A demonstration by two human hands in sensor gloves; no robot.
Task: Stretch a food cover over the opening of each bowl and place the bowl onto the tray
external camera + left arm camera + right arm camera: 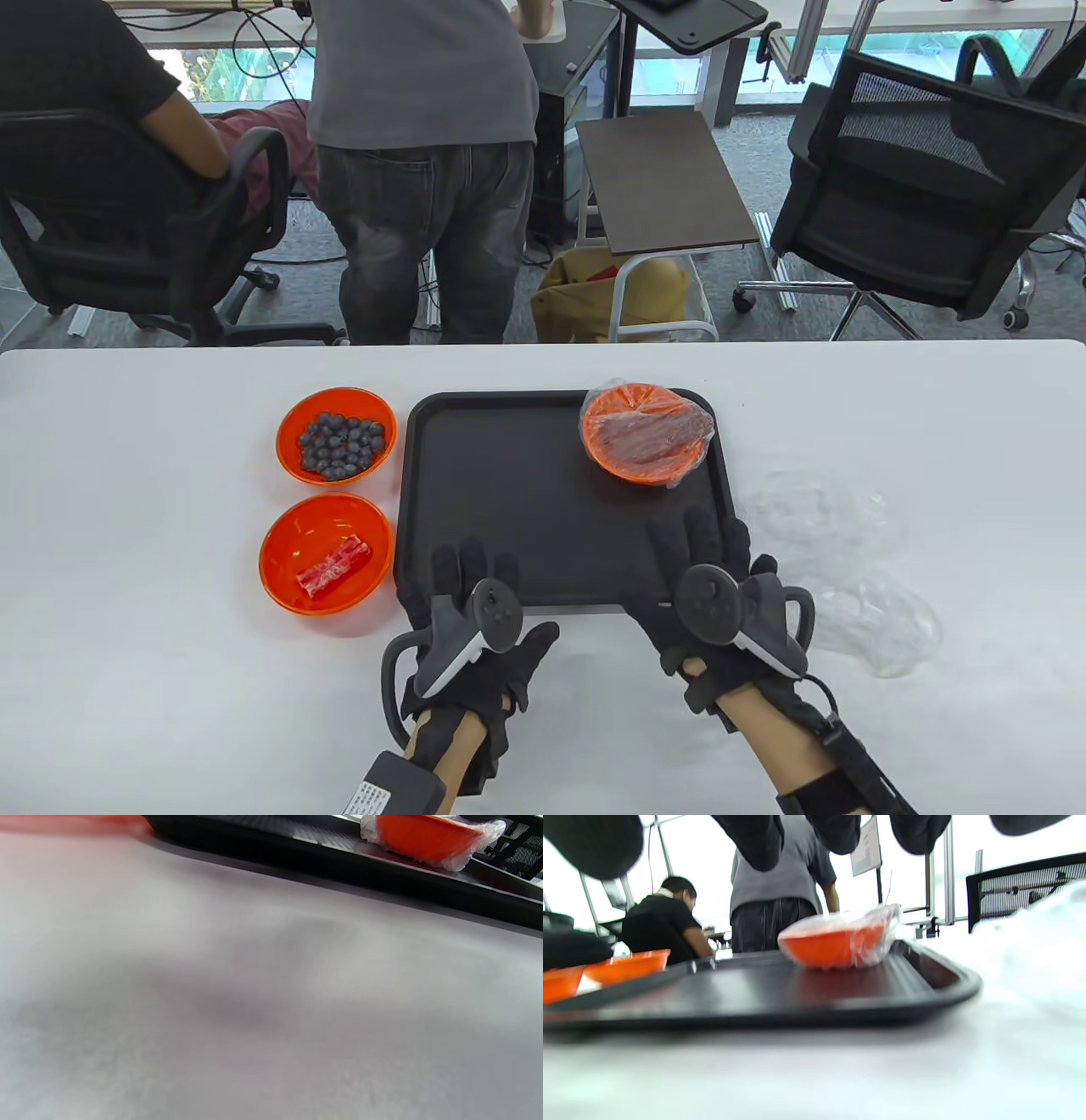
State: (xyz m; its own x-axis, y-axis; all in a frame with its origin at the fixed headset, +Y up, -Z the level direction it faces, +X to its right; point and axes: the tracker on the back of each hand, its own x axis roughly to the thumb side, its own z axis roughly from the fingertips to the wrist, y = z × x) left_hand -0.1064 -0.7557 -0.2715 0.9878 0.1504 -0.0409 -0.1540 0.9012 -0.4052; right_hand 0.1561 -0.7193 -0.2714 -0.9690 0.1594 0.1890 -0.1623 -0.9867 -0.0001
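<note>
At the left we see the blueberry bowl (337, 435) and the red-snack bowl (327, 553), both uncovered. Our left hand (475, 624) and right hand (721, 594) lie flat and empty over the tray's (501, 509) near edge. The covered bowl (646, 431) sits in its far right corner, loose covers (848, 560) lie at the right. We find no readable writing.

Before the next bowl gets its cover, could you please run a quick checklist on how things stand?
1. Left hand free, fingers relaxed: ok.
2. Right hand free, holding nothing: ok.
3. Spare food covers lying on the table right of the tray: ok.
4. Tray has bare room left for two more bowls: ok.
5. Covered bowl sitting on the tray: ok.
6. Blueberry bowl and the red-snack bowl covered: not ok, both open, left of the tray.
</note>
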